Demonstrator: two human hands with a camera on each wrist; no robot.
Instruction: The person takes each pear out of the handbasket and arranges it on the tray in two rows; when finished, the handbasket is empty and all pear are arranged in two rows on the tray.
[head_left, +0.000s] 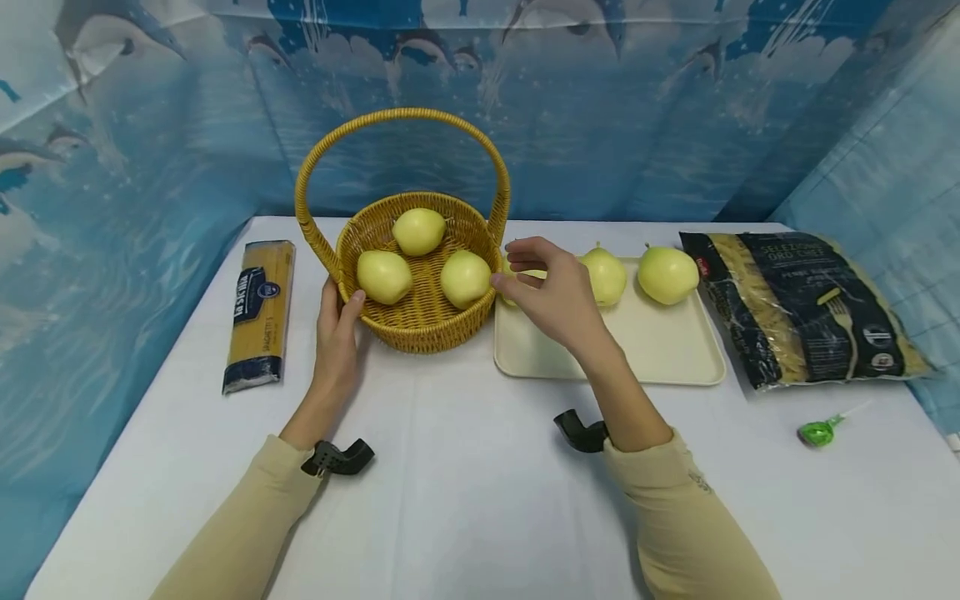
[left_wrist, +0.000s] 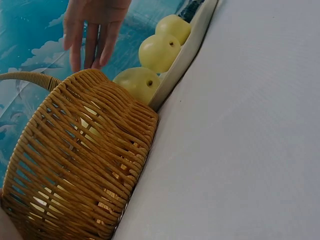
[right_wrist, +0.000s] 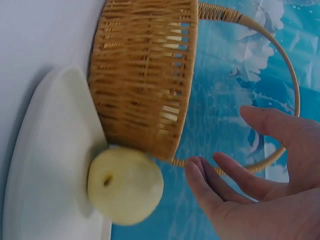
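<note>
A wicker basket [head_left: 420, 337] with a tall hoop handle [head_left: 405, 114] holds three yellow-green pears, one of them the back pear [head_left: 418, 232]. My left hand [head_left: 335, 342] grips the basket's left side, its thumb at the rim. By the right rim hovers my right hand [head_left: 551, 296], fingers loosely bent and apart, with nothing between them in the right wrist view. Three more pears line the back of a cream tray [head_left: 615, 354]: a right pear [head_left: 667, 275], a middle pear [head_left: 606, 277] and a left pear [right_wrist: 125, 185], mostly hidden behind my right hand in the head view.
A spaghetti pack [head_left: 259, 317] lies left of the basket. To the tray's right is a dark pasta bag [head_left: 810, 308], with a green-wrapped lollipop [head_left: 817, 432] in front of it. A blue dolphin-print curtain [head_left: 600, 125] hangs behind the white table [head_left: 457, 483].
</note>
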